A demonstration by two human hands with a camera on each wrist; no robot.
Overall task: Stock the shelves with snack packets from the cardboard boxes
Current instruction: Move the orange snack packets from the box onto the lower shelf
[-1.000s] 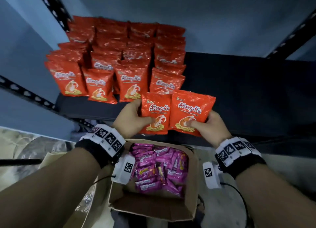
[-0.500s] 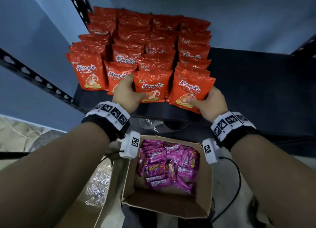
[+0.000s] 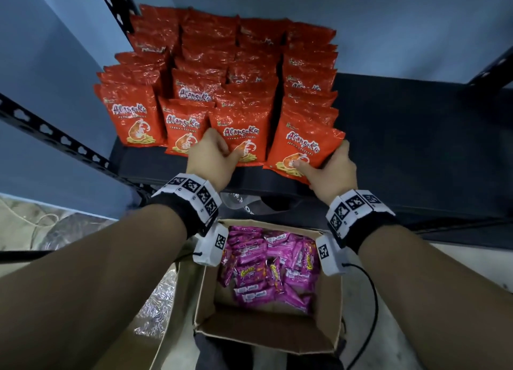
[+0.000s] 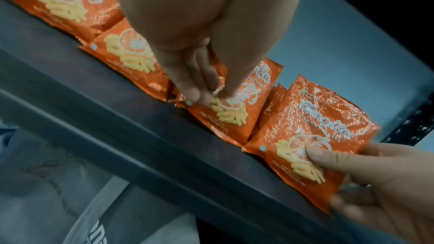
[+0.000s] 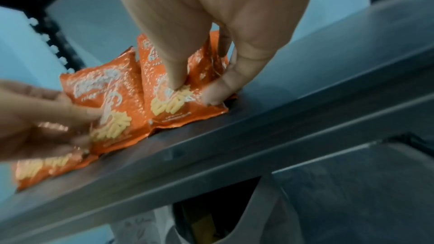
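A: Orange foil is slippery, so watch both packets. Your left hand pinches the third front-row packet low on its face, thumb in front and fingers behind. Your right hand grips the fourth packet at its lower right corner.

B: Where do they sit on the shelf?

A: Both at the front edge, closing out the rows of prawn-cracker packets. The fourth one is tilted, and its bottom corner pokes out past the lip.

B: So what goes wrong from here?

A: If you let go now, I think that corner tips it forward and it drops toward the cardboard box of pink packets below. Push too hard and you lean the row behind, since the bags stand loosely.

B: And your left packet?

A: It looks nearly seated. Pulling your fingers out from behind could drag it forward with them.
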